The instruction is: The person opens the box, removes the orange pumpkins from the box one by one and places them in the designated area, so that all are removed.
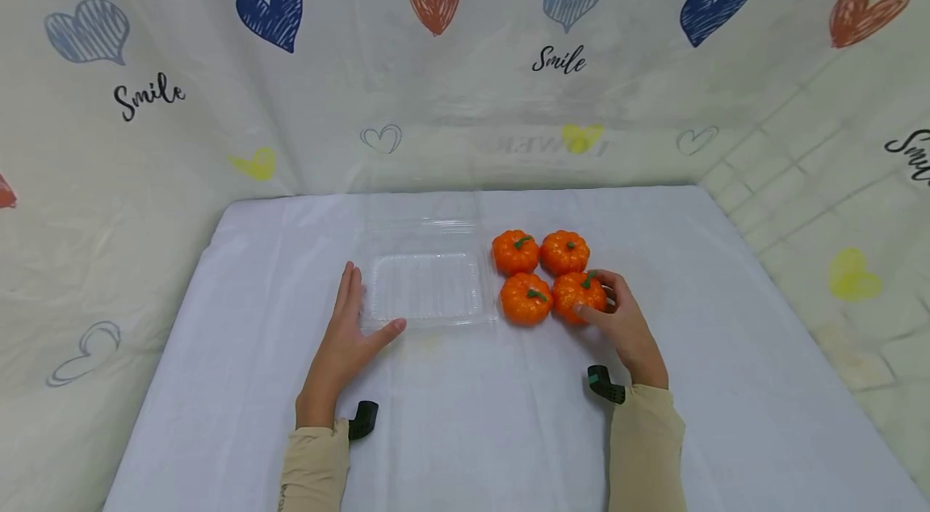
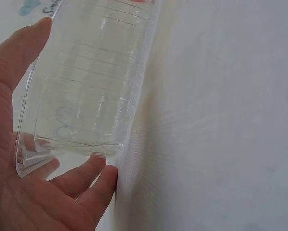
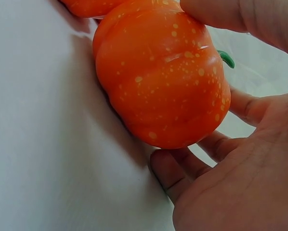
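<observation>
In the head view my right hand (image 1: 621, 318) grips the near right one of several small orange toy pumpkins (image 1: 574, 304), thumb in front and fingers curled around its right side. The right wrist view shows this speckled pumpkin (image 3: 158, 82) with its green stem between thumb and fingers, low over the cloth. My left hand (image 1: 349, 346) lies along the left side of a clear plastic box (image 1: 436, 324), fingers straight and thumb spread toward its front edge. Seen from the left wrist, the thumb and fingertips are at the rim and corner of the box (image 2: 81, 86).
Three more pumpkins sit close together right of the box: far left (image 1: 514, 255), far right (image 1: 565, 255) and near left (image 1: 526, 304). The transparent lid (image 1: 421, 213) stands raised behind the box. A white cloth (image 1: 479, 431) covers the table; a heart-printed curtain (image 1: 494, 84) hangs behind.
</observation>
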`<state>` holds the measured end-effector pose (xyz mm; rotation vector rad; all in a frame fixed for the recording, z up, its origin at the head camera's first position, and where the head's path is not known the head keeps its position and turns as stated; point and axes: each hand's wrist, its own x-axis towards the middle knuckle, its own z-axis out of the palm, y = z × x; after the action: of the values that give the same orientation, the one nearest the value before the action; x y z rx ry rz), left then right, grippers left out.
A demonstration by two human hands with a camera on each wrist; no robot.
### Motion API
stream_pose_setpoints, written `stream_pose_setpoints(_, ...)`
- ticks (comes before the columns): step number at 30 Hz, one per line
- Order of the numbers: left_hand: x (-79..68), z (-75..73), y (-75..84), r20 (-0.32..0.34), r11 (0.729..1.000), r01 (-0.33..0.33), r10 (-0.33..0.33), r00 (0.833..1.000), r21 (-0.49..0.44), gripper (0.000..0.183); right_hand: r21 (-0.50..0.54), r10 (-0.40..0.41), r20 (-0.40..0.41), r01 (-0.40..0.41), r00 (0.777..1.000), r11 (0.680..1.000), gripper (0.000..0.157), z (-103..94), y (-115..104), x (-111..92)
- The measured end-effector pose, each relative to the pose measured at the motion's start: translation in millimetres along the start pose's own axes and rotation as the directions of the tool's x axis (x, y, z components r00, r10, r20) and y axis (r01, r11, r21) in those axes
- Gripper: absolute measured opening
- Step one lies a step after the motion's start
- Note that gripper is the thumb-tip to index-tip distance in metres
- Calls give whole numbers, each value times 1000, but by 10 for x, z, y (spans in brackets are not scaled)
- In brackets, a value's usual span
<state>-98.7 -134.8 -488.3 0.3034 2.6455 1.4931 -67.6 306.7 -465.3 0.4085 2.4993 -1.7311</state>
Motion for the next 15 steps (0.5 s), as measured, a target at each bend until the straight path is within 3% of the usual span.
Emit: stream_pose_setpoints(15, 24, -14, -14, -32, 1000, -19, 18, 999, -15, 117, -36, -13, 25, 14, 1000, 999, 93, 54, -48, 116)
